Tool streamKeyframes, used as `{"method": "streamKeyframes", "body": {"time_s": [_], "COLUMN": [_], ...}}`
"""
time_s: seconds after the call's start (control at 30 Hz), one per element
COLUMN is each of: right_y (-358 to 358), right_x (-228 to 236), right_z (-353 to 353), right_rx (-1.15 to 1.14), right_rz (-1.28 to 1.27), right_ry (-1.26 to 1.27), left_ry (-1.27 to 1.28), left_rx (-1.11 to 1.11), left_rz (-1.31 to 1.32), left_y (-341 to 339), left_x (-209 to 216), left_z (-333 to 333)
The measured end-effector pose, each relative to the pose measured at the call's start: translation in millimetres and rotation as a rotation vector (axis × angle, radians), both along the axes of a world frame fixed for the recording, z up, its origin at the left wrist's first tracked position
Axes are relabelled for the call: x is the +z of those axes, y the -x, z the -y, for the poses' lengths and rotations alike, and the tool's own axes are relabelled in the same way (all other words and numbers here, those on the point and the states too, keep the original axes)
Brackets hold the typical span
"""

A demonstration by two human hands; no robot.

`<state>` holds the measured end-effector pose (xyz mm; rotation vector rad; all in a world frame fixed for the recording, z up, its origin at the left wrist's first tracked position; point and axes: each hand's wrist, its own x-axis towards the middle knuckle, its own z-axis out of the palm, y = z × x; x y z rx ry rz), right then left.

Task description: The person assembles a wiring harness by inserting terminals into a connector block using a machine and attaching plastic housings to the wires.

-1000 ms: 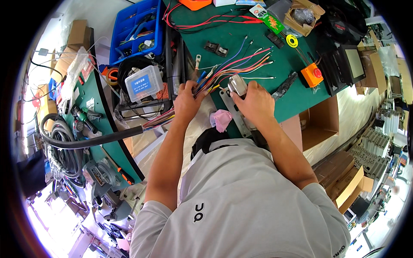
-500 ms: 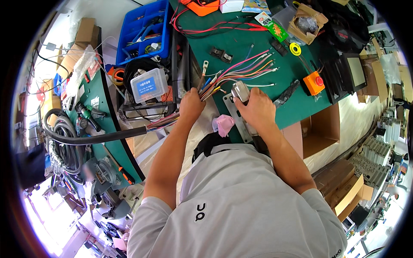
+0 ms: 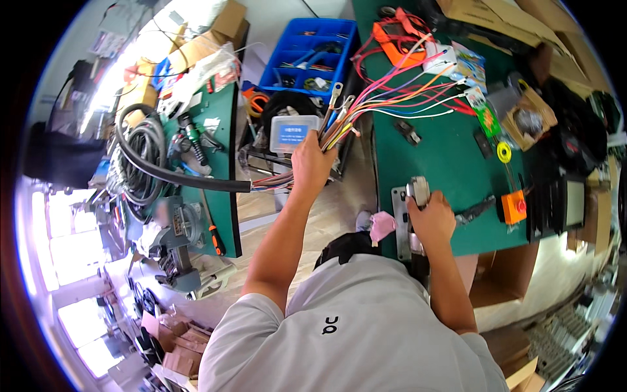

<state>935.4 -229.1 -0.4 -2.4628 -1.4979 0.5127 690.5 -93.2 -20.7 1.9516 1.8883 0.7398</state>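
Gripping a multicolour wire bundle (image 3: 372, 104), L hand (image 3: 313, 163) has its fingers clamped round it, over the gap just L of the green tabletop (image 3: 450, 157); free ends fan out above that. R hand (image 3: 431, 219) has fingers closed on a silver metal piece (image 3: 418, 188), beside a holed plate (image 3: 400, 199) at the near edge. Done, AFAICT: sheath off this end, wires spread, min. 1 ring lug (image 3: 337, 91) on. Not done: ends loose, none visibly joined. Qty: 1 sheathed cable (image 3: 209, 184), 1 metal piece, 1 plate, 1 orange box w/ red btn (image 3: 514, 206); wires approx. 10+, overlap hides exact no.
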Motion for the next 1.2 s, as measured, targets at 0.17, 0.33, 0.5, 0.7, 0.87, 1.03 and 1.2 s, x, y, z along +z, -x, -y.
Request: {"method": "streamKeyframes", "body": {"time_s": [0.17, 0.33, 0.5, 0.7, 0.87, 1.03, 1.2], "right_y": [1.8, 3.7, 0.3, 1.8, 2.7, 17.1, 11.7], "right_x": [-8.9, -8.7, -12.9, -10.3, -11.4, 3.0, -4.5], "right_z": [4.9, 4.5, 4.5, 5.1, 1.6, -1.7, 3.0], "right_rx": [0.046, 0.061, 0.105, 0.065, 0.058, 0.026, 0.027], "right_rz": [-0.021, -0.001, 0.106, 0.159, 0.112, 0.101, 0.151], "right_ry": [-0.035, 0.007, -0.030, -0.041, -0.032, 0.036, 0.007], "left_ry": [-0.087, -0.174, -0.212, -0.197, -0.240, -0.199, -0.137], "left_rx": [0.186, 0.355, 0.483, 0.554, 0.516, 0.508, 0.561], "left_rz": [-0.029, -0.127, -0.205, -0.102, -0.039, 0.025, -0.196], "left_y": [56.7, 136.8, 225.7, 333.9, 352.4, 357.7, 355.8], "left_x": [16.2, 24.2, 33.9, 27.4, -3.3, -46.5, -54.0], "left_z": [-15.1, -35.5, -61.2, -57.9, -68.9, -57.8, -53.2]}}
